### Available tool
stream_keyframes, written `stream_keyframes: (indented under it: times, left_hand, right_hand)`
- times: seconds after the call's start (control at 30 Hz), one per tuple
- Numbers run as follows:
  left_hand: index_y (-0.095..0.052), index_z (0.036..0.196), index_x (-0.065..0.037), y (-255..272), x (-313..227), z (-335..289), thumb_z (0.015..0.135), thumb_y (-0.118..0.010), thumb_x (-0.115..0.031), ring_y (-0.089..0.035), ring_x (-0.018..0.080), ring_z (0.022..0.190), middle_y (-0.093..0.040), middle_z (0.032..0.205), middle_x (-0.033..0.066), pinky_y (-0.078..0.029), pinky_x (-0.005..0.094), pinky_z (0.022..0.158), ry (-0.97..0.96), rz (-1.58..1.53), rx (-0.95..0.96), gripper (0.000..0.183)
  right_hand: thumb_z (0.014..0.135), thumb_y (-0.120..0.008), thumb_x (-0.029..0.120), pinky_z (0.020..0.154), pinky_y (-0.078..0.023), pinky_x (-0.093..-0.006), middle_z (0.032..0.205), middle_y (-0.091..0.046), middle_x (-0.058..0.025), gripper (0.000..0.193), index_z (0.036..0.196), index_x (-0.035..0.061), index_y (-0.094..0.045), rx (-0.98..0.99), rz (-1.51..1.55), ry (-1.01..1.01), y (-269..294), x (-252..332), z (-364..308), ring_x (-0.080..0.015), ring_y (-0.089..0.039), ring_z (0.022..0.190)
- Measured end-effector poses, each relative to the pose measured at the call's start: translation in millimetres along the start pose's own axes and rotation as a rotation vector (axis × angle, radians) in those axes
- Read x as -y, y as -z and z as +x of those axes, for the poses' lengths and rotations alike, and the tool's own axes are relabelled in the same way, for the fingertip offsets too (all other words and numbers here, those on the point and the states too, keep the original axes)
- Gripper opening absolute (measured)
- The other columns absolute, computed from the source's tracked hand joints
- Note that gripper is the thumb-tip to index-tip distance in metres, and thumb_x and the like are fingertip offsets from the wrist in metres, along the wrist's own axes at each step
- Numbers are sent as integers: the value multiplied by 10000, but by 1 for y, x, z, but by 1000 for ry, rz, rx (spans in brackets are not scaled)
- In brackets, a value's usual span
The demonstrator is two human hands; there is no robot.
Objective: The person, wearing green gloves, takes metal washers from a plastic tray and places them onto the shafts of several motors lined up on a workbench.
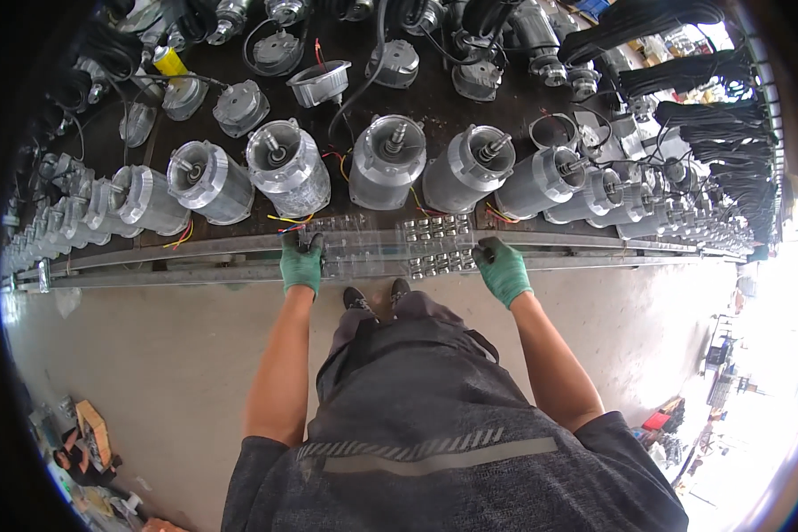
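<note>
In front of my waist, at the bench edge, is a clear plastic blister tray (350, 250) with moulded pockets. Its right part carries rows of small shiny metal parts (441, 263), while pockets on the left look see-through. My left hand (301, 266), in a green glove with dark fingertips, closes on the tray's left edge. At the opposite edge my right hand (504, 269), gloved alike, has its fingers curled round the rim. Just beyond the tray stand silver motor housings (387, 168) with shafts pointing up and coloured wires at their bases.
A long row of motors (133, 202) curves along the dark bench (434, 97), bounded by metal rails (195, 263). Behind lie end covers (241, 108), a yellow cylinder (169, 62) and black cable bundles (683, 73). Boxes and loose items (95, 434) sit on the floor at lower left.
</note>
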State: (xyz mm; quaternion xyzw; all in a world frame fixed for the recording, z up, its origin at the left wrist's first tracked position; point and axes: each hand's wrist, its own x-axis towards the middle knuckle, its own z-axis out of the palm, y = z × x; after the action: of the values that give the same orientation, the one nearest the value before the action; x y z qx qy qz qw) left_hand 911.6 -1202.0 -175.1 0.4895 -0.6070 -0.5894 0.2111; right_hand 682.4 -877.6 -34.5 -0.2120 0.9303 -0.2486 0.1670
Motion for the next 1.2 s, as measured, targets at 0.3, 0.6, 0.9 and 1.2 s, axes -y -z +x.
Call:
stream_keyframes:
  times: [0.3,0.6,0.9,1.2]
  left_hand:
    - [-400,1564,11,-13,-24,-33,859,-875,-305,-488,476,1398,-492,1505,306,-437,513,1150,-295,632,-169,906]
    - [-462,1535,-29,-31,-50,-77,910,-804,-203,-529,427,1387,-548,1518,211,-467,501,1135,-570,809,-220,733]
    - [-448,1504,5,-165,-105,-101,978,-697,-411,-681,479,1168,-702,1267,303,-544,509,989,62,799,601,714]
    - [-619,1372,58,-148,-124,-119,990,-716,-339,-739,315,1143,-757,1256,202,-567,425,970,29,183,610,559]
  right_hand:
    - [937,-777,267,875,-578,-467,1043,-770,-223,333,1144,10,-736,-108,18,-14,-44,-62,17,-409,-731,992]
    - [932,-738,383,907,-553,-535,1106,-755,-257,468,1237,40,-642,195,-49,-149,-31,-30,56,-468,-700,1062]
    - [944,-716,269,802,-555,-489,940,-745,-246,249,1038,40,-691,119,85,-122,-33,-81,48,-469,-687,899]
    - [958,-728,137,712,-539,-396,858,-706,-205,161,1016,4,-657,64,354,20,33,-53,18,-267,-574,681]
